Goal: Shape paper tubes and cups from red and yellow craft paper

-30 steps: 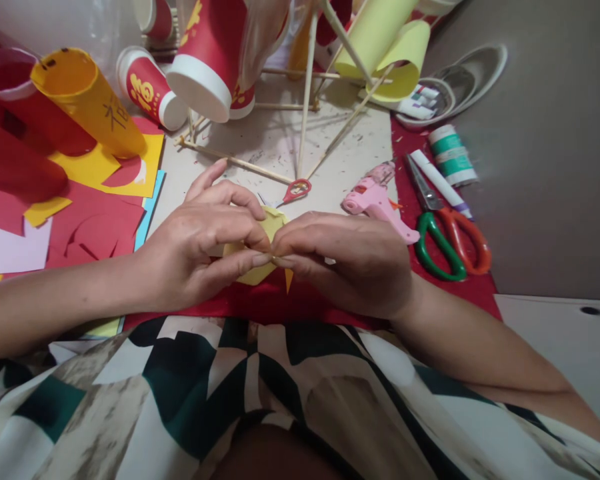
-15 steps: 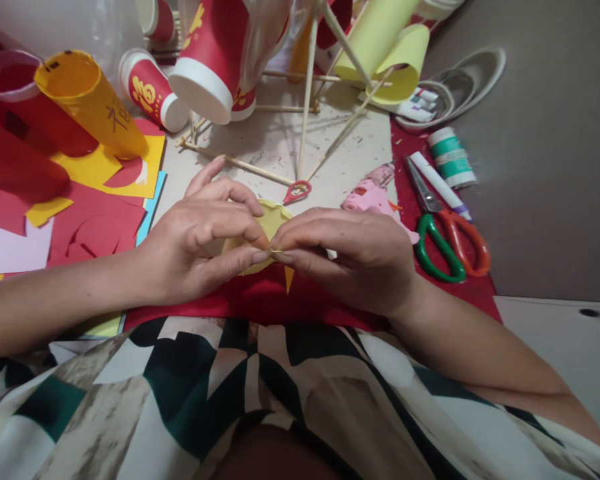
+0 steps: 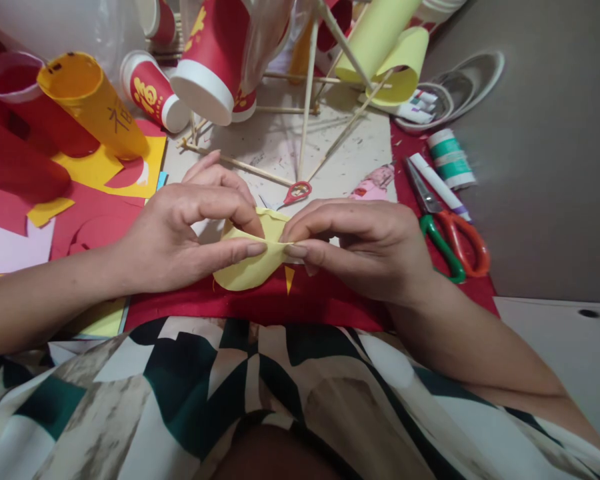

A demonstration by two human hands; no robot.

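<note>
A piece of pale yellow paper, curved into a rolled shape, is held in front of me at the table's near side. My left hand pinches its upper edge between thumb and index finger, the other fingers raised. Close beside that grip, my right hand pinches the same edge with thumb and fingertips. Behind the paper lies a small pair of scissors with a red handle. A small orange-yellow paper triangle lies on the red cloth just below the paper.
Green-and-orange-handled scissors and a pink glue gun lie to the right. A wooden stick frame and red paper cups stand ahead. Red and yellow paper tubes and coloured paper sheets fill the left.
The pinched edge has risen slightly, and more of the yellow paper's curved front now shows. My left thumb and fingers have shifted a little left, my right hand slightly right.
</note>
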